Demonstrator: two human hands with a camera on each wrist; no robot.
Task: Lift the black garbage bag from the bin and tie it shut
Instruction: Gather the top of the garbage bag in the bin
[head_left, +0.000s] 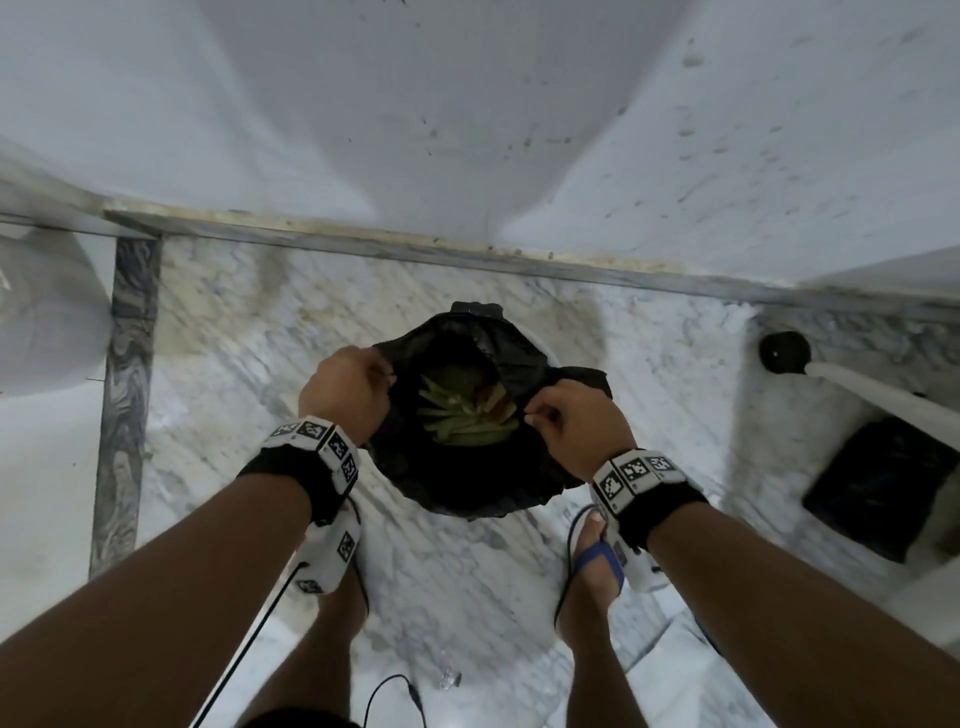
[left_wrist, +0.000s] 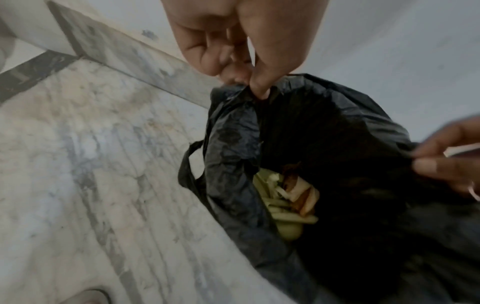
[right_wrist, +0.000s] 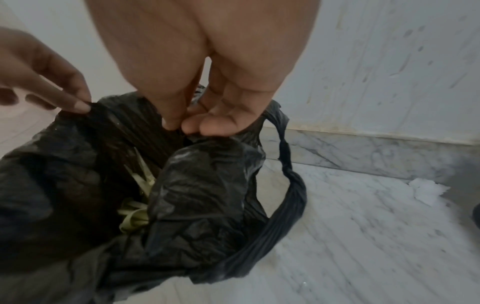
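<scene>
Left hand (head_left: 347, 388) and right hand (head_left: 570, 422) each pinch the crinkled black garbage bag (head_left: 457, 467) rim, bag open between them; only wrist views show its twisted loop handles (right_wrist: 291, 185), green scraps (left_wrist: 283, 207) inside

Bin (head_left: 549, 349) almost wholly hidden under black garbage bag (head_left: 467, 483); bag bottom unseen; floor blurred.

Each bare forearm carries a black fabric wrist strap (head_left: 660, 506) ringed with white blocks printed with black square-patterned markers (head_left: 311, 434). Thin black cables (head_left: 249, 639) trail from the wrist units. A blue-strapped sandal (head_left: 597, 561) is on one foot.
</scene>
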